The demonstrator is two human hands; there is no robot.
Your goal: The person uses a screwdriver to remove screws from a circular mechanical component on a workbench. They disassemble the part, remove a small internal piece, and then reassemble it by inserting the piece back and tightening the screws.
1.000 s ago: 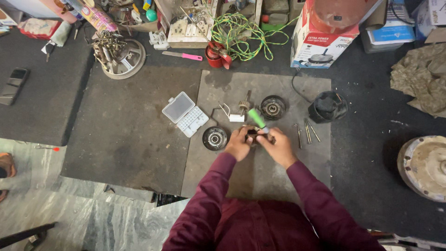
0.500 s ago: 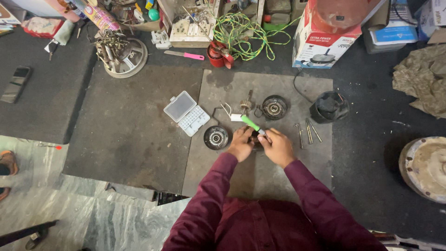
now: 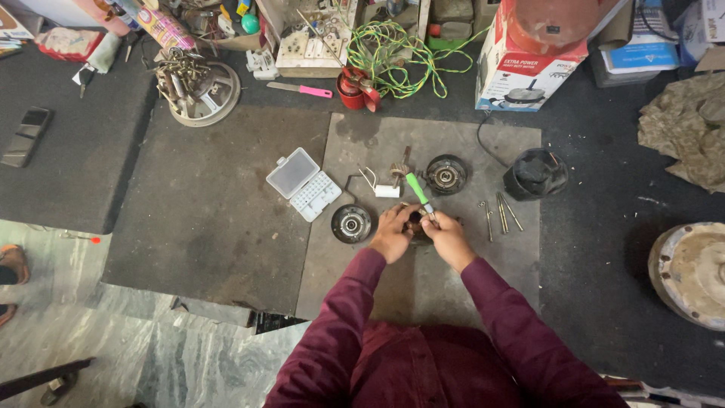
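The person's left hand [image 3: 391, 233] and right hand [image 3: 447, 238] are close together over a small dark round metal part [image 3: 414, 224] that sits on the grey mat [image 3: 362, 136] right in front of the person. The left hand is curled around the left side of that dark part and has hold of it. The right hand is closed around a screwdriver with a green handle [image 3: 416, 189], and the handle sticks up and away from the hand, leaning to the left. Half a second ago the green handle lay lower and more to the side; now it stands up more. The two hands have stayed in almost the same spot over the mat. Both arms wear dark red sleeves [image 3: 332, 332]. Just to the left of the left hand lies a round black metal cover with a shiny middle [image 3: 351, 224]. Another round black cover [image 3: 445, 174] lies a bit further up the mat, near the tip of the green handle. A small white roll with thin wires [image 3: 386, 190] lies between them. To the right of the right hand lie a few long thin metal bolts [image 3: 502, 214], and past them sits a black cup-shaped housing [image 3: 535, 173]. An open clear plastic box of small bits [image 3: 303, 183] lies to the left, partly off the mat. None of these things has moved.
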